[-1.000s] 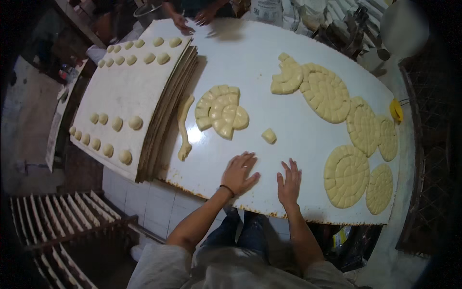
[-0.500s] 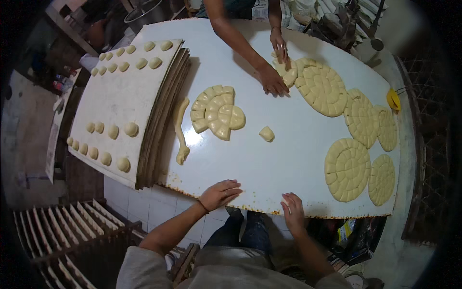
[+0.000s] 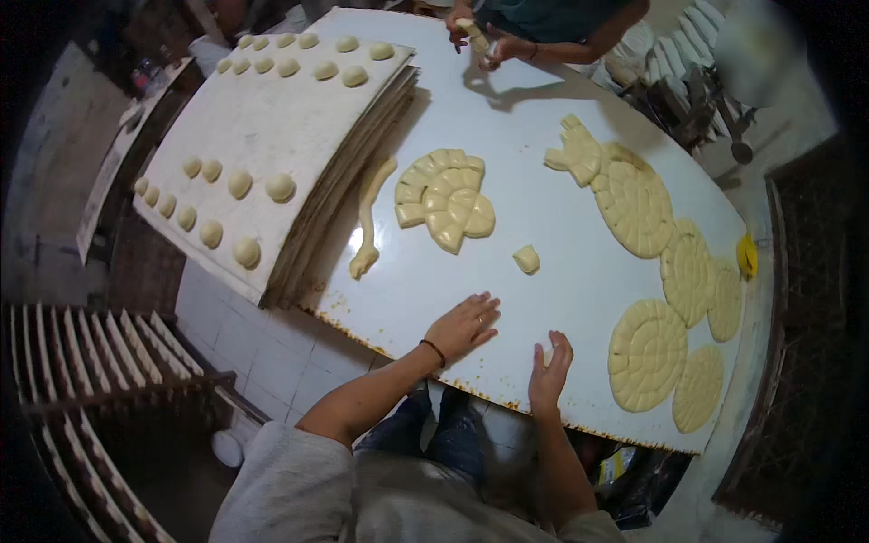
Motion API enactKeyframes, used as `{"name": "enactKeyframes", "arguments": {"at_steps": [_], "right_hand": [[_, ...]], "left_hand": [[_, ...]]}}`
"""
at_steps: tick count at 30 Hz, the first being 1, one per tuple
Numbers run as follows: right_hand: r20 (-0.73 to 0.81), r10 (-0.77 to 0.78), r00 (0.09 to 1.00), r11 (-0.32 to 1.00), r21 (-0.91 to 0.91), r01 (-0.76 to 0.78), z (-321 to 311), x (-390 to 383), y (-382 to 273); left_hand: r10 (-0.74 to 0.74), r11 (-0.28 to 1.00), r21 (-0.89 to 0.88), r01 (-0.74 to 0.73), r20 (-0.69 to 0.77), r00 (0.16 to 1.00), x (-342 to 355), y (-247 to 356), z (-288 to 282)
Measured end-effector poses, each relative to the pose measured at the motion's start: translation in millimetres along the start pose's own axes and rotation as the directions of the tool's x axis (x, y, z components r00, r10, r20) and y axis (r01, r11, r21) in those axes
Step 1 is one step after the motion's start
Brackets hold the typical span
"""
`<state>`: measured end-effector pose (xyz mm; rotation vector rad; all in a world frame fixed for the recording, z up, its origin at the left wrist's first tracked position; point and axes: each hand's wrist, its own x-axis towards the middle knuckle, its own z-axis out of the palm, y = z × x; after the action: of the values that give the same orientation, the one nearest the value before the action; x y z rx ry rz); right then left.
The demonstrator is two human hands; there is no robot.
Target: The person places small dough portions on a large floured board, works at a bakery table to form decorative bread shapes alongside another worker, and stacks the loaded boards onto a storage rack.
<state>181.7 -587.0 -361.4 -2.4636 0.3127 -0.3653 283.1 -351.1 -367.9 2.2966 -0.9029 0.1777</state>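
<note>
My left hand [image 3: 463, 326] reaches over the white table with fingers spread, holding nothing. My right hand [image 3: 549, 373] is at the near edge, thumb apart from the raised fingers, nothing visible in it. Beyond them lies a small loose piece of dough [image 3: 526, 260], touched by neither hand. Farther off, a cluster of pressed-together dough pieces [image 3: 445, 197] forms a rounded shape with a gap at its lower left. Left of it lies a dough rope [image 3: 368, 217] with a lumpy near end. Across the table, a co-worker holds a strip of dough [image 3: 472, 34] between both hands.
Several flat, scored dough rounds [image 3: 647, 355] lie on the right side. A cut dough piece [image 3: 579, 156] touches the farthest round. Stacked boards [image 3: 226, 127] bearing dough balls [image 3: 281, 187] stand at left. A slatted rack [image 3: 100, 362] is at lower left, a yellow object [image 3: 746, 256] at the right edge.
Both my hands have moved from the near edge farther in over the table. The co-worker's hands have left the far dough piece and now hold a dough strip at the far edge. The view has shifted.
</note>
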Motion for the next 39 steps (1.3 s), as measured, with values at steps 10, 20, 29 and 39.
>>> {"name": "enactKeyframes", "arguments": {"at_steps": [10, 20, 29, 39], "right_hand": [[0.554, 0.071, 0.830, 0.848, 0.405, -0.343, 77.9, -14.0, -79.8], [0.333, -0.541, 0.773, 0.840, 0.271, 0.471, 228.0, 52.8, -251.5], [0.834, -0.245, 0.494, 0.965, 0.163, 0.203, 59.5, -49.9, -150.2], [0.686, -0.074, 0.723, 0.885, 0.380, -0.270, -63.0, -40.0, -188.3]], "left_hand": [[-0.875, -0.181, -0.884, 0.432, 0.345, 0.340, -164.7, 34.2, -53.1], [-0.889, -0.204, -0.871, 0.447, 0.356, 0.289, -215.2, 71.2, -91.3], [-0.887, 0.125, -0.776, 0.619, 0.193, 0.421, -202.3, 48.9, -96.9], [-0.120, 0.938, -0.301, 0.170, 0.177, 0.977, -107.7, 23.6, -113.9]]}}
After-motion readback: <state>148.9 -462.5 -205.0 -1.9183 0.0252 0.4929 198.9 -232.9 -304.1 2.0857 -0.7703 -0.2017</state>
